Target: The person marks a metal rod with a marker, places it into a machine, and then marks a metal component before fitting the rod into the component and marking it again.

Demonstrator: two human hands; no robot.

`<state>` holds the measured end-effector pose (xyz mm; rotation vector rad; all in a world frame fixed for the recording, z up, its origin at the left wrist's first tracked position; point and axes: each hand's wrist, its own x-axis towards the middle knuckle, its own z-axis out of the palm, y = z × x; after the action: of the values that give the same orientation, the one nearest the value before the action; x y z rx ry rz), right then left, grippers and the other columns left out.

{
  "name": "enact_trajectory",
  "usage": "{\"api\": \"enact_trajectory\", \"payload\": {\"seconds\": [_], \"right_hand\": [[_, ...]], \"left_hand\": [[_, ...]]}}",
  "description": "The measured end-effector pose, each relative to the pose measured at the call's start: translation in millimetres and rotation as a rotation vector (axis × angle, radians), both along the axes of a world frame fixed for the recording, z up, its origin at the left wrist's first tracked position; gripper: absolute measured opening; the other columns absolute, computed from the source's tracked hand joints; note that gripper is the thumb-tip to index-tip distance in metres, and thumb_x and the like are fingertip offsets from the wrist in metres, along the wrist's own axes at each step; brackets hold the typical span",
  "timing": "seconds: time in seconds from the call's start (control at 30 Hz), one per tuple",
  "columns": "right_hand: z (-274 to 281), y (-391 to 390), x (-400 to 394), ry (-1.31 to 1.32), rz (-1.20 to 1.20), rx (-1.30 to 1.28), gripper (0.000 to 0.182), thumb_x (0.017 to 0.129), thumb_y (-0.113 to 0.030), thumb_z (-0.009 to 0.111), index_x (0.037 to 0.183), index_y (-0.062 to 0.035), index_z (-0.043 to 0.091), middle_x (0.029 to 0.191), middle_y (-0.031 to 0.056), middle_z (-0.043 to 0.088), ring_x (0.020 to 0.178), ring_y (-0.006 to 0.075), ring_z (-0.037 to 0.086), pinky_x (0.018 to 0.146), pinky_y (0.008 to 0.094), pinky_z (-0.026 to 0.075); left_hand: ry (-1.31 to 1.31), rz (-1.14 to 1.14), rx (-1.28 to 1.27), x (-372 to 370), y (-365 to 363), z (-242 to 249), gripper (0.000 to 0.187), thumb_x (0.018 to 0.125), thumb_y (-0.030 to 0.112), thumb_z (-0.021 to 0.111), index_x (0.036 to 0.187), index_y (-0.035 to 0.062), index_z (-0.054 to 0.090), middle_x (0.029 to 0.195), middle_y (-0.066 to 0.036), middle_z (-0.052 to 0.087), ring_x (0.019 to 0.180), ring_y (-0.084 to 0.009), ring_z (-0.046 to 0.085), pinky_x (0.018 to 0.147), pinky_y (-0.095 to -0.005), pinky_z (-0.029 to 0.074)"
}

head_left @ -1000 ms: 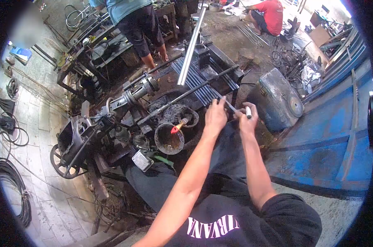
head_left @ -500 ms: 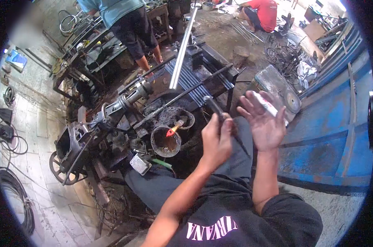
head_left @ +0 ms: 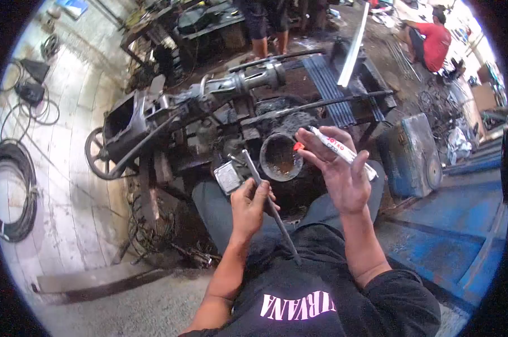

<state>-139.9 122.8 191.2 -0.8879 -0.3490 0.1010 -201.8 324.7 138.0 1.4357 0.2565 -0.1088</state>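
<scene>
My left hand [head_left: 249,208] is wrapped round a thin grey metal rod [head_left: 283,233], which slants from beside the small pale square tin [head_left: 228,177] down to my shirt. My right hand [head_left: 344,180] is turned palm up with its fingers stretched. A white marker [head_left: 339,147] with red lettering lies across those fingers, held in by the thumb. Left of the right hand is a round pot [head_left: 281,173] with brownish contents. A red-orange tip [head_left: 299,147] shows at the pot's rim, partly hidden behind my fingers.
Ahead stands a metal machine [head_left: 243,81] with a spoked wheel [head_left: 97,154]. Several bars [head_left: 328,84] lie beside a long shiny bar [head_left: 355,45]. A worn grey case [head_left: 408,157] and blue metal sheets [head_left: 450,230] are at right. A person in red [head_left: 433,48] crouches far right.
The view has swung left and down. My left hand has brought the rod lower and to the left, away from my right hand. The marker has stayed in my right hand.
</scene>
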Motion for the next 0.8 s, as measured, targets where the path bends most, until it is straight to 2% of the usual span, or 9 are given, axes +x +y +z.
{"api": "enact_trajectory", "payload": {"seconds": [0.1, 0.2, 0.3, 0.33, 0.43, 0.57, 0.7, 0.73, 0.8], "right_hand": [[-9.9, 23.4, 2.4, 0.025, 0.07, -0.065, 0.083, 0.099, -0.072, 0.032, 0.146, -0.0043, 0.039, 0.148, 0.0263, 0.051, 0.142, 0.0344, 0.047, 0.116, 0.0459, 0.035], [-23.0, 45.6, 5.2, 0.053, 0.123, -0.144, 0.079, 0.1, -0.071, 0.032, 0.146, -0.0067, 0.04, 0.149, 0.0235, 0.05, 0.142, 0.0318, 0.046, 0.115, 0.0436, 0.034], [-39.1, 63.4, 6.0, 0.073, 0.15, -0.207, 0.076, 0.102, -0.068, 0.032, 0.145, -0.0062, 0.041, 0.149, 0.0231, 0.051, 0.142, 0.0319, 0.046, 0.114, 0.0439, 0.034], [-43.7, 68.8, 6.7, 0.049, 0.131, -0.247, 0.075, 0.103, -0.066, 0.032, 0.146, -0.0047, 0.039, 0.148, 0.0262, 0.051, 0.139, 0.0357, 0.05, 0.111, 0.047, 0.041], [-63.3, 76.7, 6.4, 0.087, 0.159, -0.308, 0.073, 0.104, -0.065, 0.032, 0.145, -0.005, 0.039, 0.148, 0.0261, 0.051, 0.138, 0.0352, 0.051, 0.111, 0.0465, 0.041], [-82.7, 81.4, 1.0, 0.131, 0.124, -0.351, 0.067, 0.106, -0.06, 0.034, 0.143, -0.0048, 0.041, 0.144, 0.0254, 0.055, 0.132, 0.0335, 0.056, 0.106, 0.0458, 0.045], [-104.7, 83.6, -0.6, 0.177, 0.046, -0.317, 0.054, 0.108, -0.047, 0.044, 0.139, -0.0032, 0.046, 0.134, 0.0228, 0.063, 0.118, 0.0281, 0.065, 0.097, 0.0406, 0.052], [-107.7, 84.4, -1.4, 0.176, 0.047, -0.316, 0.054, 0.108, -0.047, 0.044, 0.139, -0.0032, 0.046, 0.134, 0.0228, 0.063, 0.118, 0.0281, 0.065, 0.097, 0.0406, 0.052], [-111.0, 85.8, -3.6, 0.18, -0.079, -0.415, 0.036, 0.105, -0.026, 0.055, 0.132, -0.0023, 0.054, 0.122, 0.0189, 0.07, 0.107, 0.0221, 0.069, 0.089, 0.0342, 0.055]], "left_hand": [[0.089, 0.104, -0.036, -1.6, 25.7, -21.2, 0.024, 0.103, 0.021, 0.062, 0.097, -0.0017, 0.061, 0.079, -0.007, 0.063, 0.066, -0.0164, 0.066, 0.055, -0.0324, 0.06], [0.082, 0.245, 0.057, -0.8, 45.5, -45.1, 0.03, 0.102, 0.025, 0.064, 0.088, -0.002, 0.064, 0.069, -0.007, 0.064, 0.052, -0.0151, 0.063, 0.048, -0.0287, 0.053], [0.15, 0.239, 0.092, -7.3, 58.5, -58.1, 0.022, 0.102, 0.019, 0.063, 0.099, -0.0027, 0.064, 0.078, -0.007, 0.064, 0.064, -0.0145, 0.064, 0.054, -0.0313, 0.059], [0.164, 0.212, 0.129, -10.3, 62.1, -66.1, 0.023, 0.101, 0.019, 0.064, 0.098, -0.0038, 0.065, 0.076, -0.008, 0.064, 0.061, -0.015, 0.064, 0.053, -0.0315, 0.059], [0.244, 0.243, 0.167, -18.6, 59.7, -80.5, 0.033, 0.099, 0.025, 0.067, 0.087, -0.0046, 0.065, 0.068, -0.009, 0.065, 0.055, -0.0176, 0.068, 0.046, -0.031, 0.053], [0.297, 0.239, 0.181, -24.7, 58.4, -87.4, 0.032, 0.1, 0.026, 0.066, 0.087, -0.0035, 0.065, 0.068, -0.008, 0.066, 0.055, -0.0188, 0.069, 0.046, -0.0312, 0.051], [0.239, 0.198, 0.252, -24.4, 60.1, -94.0, 0.033, 0.101, 0.026, 0.064, 0.088, -0.0036, 0.064, 0.067, -0.008, 0.065, 0.056, -0.0181, 0.069, 0.048, -0.0321, 0.052], [0.226, 0.197, 0.303, -24.4, 59.5, -95.3, 0.034, 0.101, 0.027, 0.064, 0.089, -0.0047, 0.064, 0.069, -0.012, 0.067, 0.058, -0.0225, 0.07, 0.051, -0.0354, 0.052], [0.213, 0.196, 0.355, -25.4, 60.1, -93.4, 0.034, 0.1, 0.027, 0.065, 0.089, -0.0058, 0.064, 0.07, -0.016, 0.068, 0.061, -0.0268, 0.072, 0.054, -0.0387, 0.053]]}}
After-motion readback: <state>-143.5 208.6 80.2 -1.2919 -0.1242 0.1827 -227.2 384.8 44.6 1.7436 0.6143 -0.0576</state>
